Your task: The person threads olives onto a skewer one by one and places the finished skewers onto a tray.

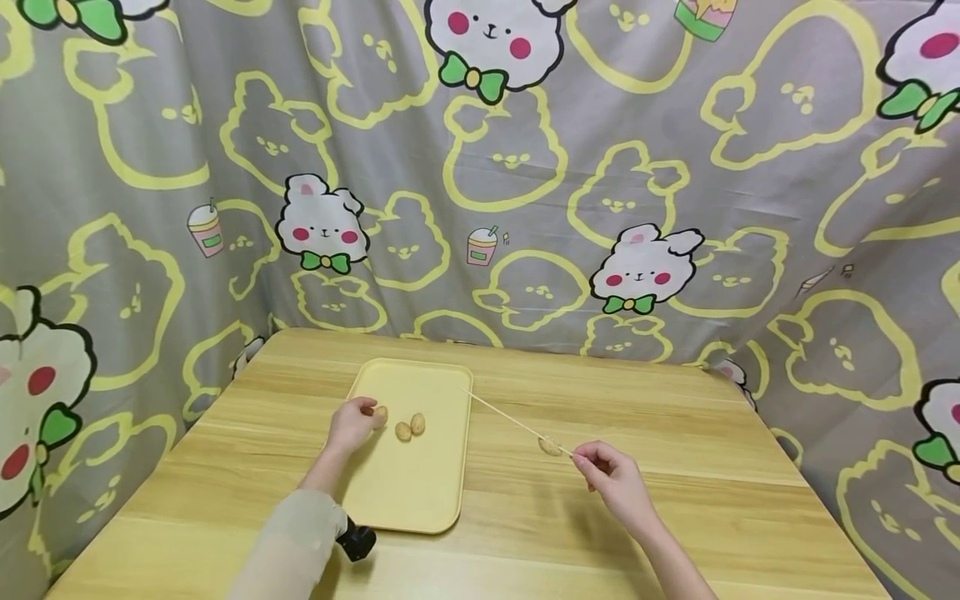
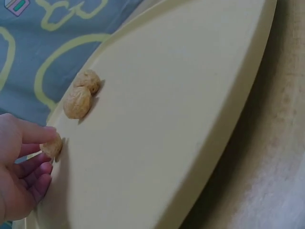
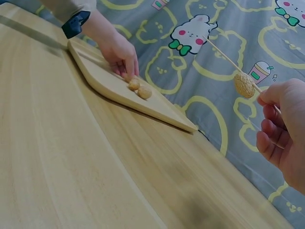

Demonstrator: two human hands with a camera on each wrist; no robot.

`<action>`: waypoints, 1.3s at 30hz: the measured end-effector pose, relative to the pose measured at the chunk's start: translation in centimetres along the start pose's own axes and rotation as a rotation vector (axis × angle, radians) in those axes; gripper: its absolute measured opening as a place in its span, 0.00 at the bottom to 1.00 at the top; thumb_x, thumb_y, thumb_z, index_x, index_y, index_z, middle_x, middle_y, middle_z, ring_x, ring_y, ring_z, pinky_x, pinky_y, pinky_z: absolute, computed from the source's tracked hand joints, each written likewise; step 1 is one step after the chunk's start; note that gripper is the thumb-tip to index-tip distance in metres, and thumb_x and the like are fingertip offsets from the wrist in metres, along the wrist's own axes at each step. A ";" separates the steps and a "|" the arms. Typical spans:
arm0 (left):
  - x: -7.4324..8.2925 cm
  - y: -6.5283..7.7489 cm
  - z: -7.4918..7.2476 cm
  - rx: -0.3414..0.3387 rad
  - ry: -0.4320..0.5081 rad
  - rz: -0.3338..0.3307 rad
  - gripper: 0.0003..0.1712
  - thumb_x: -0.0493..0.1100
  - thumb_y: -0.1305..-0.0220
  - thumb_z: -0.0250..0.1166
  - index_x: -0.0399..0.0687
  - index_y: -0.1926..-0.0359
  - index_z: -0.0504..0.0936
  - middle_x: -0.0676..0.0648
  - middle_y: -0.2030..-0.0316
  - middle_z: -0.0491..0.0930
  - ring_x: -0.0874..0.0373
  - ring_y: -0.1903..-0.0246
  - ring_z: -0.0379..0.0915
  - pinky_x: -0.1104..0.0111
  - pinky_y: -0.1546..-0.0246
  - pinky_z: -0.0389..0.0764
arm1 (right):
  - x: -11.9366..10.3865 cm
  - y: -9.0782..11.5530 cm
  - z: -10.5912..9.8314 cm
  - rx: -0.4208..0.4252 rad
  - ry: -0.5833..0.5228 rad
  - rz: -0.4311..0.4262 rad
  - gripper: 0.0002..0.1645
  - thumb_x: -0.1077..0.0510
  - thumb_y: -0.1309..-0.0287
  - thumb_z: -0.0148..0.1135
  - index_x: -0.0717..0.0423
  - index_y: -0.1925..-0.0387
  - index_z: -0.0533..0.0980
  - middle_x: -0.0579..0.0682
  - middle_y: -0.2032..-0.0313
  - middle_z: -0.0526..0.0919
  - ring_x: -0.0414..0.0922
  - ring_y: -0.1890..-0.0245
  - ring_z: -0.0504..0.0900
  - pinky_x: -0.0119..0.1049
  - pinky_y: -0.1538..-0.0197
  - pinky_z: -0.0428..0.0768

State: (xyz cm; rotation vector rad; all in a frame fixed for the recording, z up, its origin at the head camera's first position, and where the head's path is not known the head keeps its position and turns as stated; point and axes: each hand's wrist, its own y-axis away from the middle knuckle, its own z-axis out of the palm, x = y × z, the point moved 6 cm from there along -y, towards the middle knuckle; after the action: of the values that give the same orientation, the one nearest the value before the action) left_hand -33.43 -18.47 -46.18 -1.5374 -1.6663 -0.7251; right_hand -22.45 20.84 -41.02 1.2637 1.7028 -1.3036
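My left hand [image 1: 352, 425] is over the left side of a pale yellow tray [image 1: 405, 492], pinching a wrinkled golden-brown ball [image 2: 51, 146] between thumb and fingers. Two similar balls [image 1: 417, 424] lie side by side on the tray, just right of that hand. To the right of the tray, above the table, my right hand [image 1: 615, 479] pinches a thin wooden skewer [image 1: 510, 419] near one end. One wrinkled ball [image 3: 245, 85] is threaded on the skewer close to my fingertips. The skewer's bare end points up and left toward the tray.
The wooden table [image 1: 697, 475] extends on both sides of the tray. A grey curtain [image 1: 517, 225] with cartoon animals hangs along its back and sides. A black strap device [image 1: 356, 540] sits at my left wrist, near the tray's front edge.
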 end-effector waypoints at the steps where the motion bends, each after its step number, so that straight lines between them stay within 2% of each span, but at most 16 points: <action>1: 0.1 0.0 0.1 0.004 -0.010 0.006 0.21 0.35 0.47 0.62 0.24 0.54 0.75 0.35 0.64 0.77 0.43 0.63 0.73 0.55 0.59 0.75 | 0.0 0.0 0.0 -0.002 0.001 0.002 0.04 0.68 0.43 0.59 0.68 0.68 0.77 0.46 0.78 0.74 0.37 0.82 0.69 0.31 0.80 0.73; 6: 0.3 0.1 0.1 0.023 -0.040 0.016 0.18 0.34 0.49 0.61 0.25 0.57 0.75 0.37 0.67 0.77 0.45 0.65 0.73 0.57 0.63 0.76 | 0.1 0.0 -0.1 -0.014 0.011 -0.002 0.04 0.67 0.43 0.59 0.68 0.68 0.77 0.44 0.78 0.73 0.41 0.83 0.69 0.32 0.80 0.73; 10: 0.2 0.3 -0.3 0.049 -0.030 -0.002 0.16 0.37 0.46 0.62 0.27 0.59 0.76 0.39 0.68 0.77 0.47 0.66 0.73 0.60 0.65 0.75 | 0.2 0.1 0.0 -0.030 0.006 -0.010 0.05 0.66 0.42 0.59 0.68 0.67 0.77 0.44 0.78 0.73 0.42 0.82 0.70 0.33 0.80 0.72; 15: 0.1 0.6 -0.4 0.066 0.020 -0.004 0.15 0.41 0.42 0.63 0.31 0.59 0.77 0.41 0.68 0.78 0.50 0.67 0.74 0.66 0.68 0.75 | 0.5 0.3 0.1 -0.024 0.001 0.024 0.06 0.65 0.42 0.59 0.68 0.67 0.77 0.47 0.78 0.73 0.41 0.82 0.69 0.32 0.80 0.71; 19: 1.0 0.7 -0.5 0.087 0.095 0.027 0.15 0.42 0.41 0.63 0.34 0.59 0.78 0.41 0.65 0.79 0.51 0.65 0.75 0.68 0.68 0.75 | 0.7 0.2 0.0 -0.022 0.001 0.044 0.05 0.66 0.42 0.59 0.67 0.67 0.77 0.50 0.77 0.73 0.41 0.82 0.69 0.32 0.80 0.72; 27: 3.8 1.0 0.4 0.032 0.252 0.058 0.14 0.40 0.42 0.65 0.34 0.58 0.78 0.39 0.62 0.79 0.52 0.65 0.76 0.70 0.67 0.76 | 1.2 -0.1 -0.4 0.000 0.006 0.068 0.05 0.66 0.43 0.59 0.67 0.67 0.77 0.50 0.78 0.73 0.37 0.81 0.69 0.32 0.79 0.72; 34: 5.3 1.6 1.2 -0.031 0.297 0.078 0.14 0.36 0.43 0.64 0.33 0.56 0.77 0.39 0.59 0.77 0.53 0.65 0.74 0.68 0.66 0.75 | 1.4 0.0 -0.9 0.001 0.033 0.085 0.06 0.66 0.43 0.59 0.69 0.67 0.77 0.48 0.79 0.73 0.36 0.81 0.69 0.32 0.79 0.73; 39: 6.3 1.9 2.0 -0.092 0.348 0.078 0.15 0.32 0.45 0.63 0.33 0.54 0.77 0.41 0.62 0.76 0.56 0.68 0.70 0.65 0.68 0.76 | 1.5 -0.1 -1.0 -0.025 0.048 0.073 0.07 0.66 0.42 0.59 0.69 0.66 0.76 0.49 0.78 0.73 0.37 0.81 0.69 0.32 0.79 0.73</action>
State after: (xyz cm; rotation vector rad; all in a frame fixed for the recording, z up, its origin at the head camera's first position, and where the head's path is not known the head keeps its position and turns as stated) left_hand -31.85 -13.02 -42.25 -1.4341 -1.3250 -0.9772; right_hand -23.01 22.29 -42.00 1.3396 1.6845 -1.2148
